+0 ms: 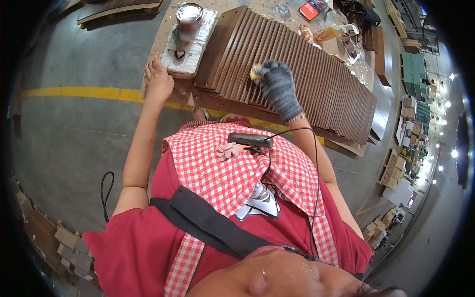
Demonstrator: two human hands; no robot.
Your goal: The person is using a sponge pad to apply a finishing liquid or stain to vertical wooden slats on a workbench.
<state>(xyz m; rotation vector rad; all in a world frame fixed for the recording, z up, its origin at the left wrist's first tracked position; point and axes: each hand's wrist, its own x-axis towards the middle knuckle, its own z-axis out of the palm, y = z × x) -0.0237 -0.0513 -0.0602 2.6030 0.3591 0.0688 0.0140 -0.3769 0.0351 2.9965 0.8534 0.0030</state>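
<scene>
Brown slats (302,74), many and narrow, packed side by side in one long row on the tabletop (162,37), from near its left end toward its right. Right hand (280,89), in grey knitted glove (283,95), over the row left of centre; grip narrow, closed on a small yellow piece (256,73) (kind too small to tell), set against the slats. Left hand (159,81), bare, at the left edge of the tabletop, just beside a white-smeared block (198,42); grip loose, fingers partly spread, nothing visible held. On the block: one round tin (190,12), partly blurred; one brush-like tool (177,38), dark-tipped, on the near side of the tin. Beyond the row: one flat red-faced item (309,10); one clear container (330,33), tinted orange, lying on its side. Also: red-and-white checked apron (208,168); yellow stripe (79,92) across grey floor (74,128).
</scene>
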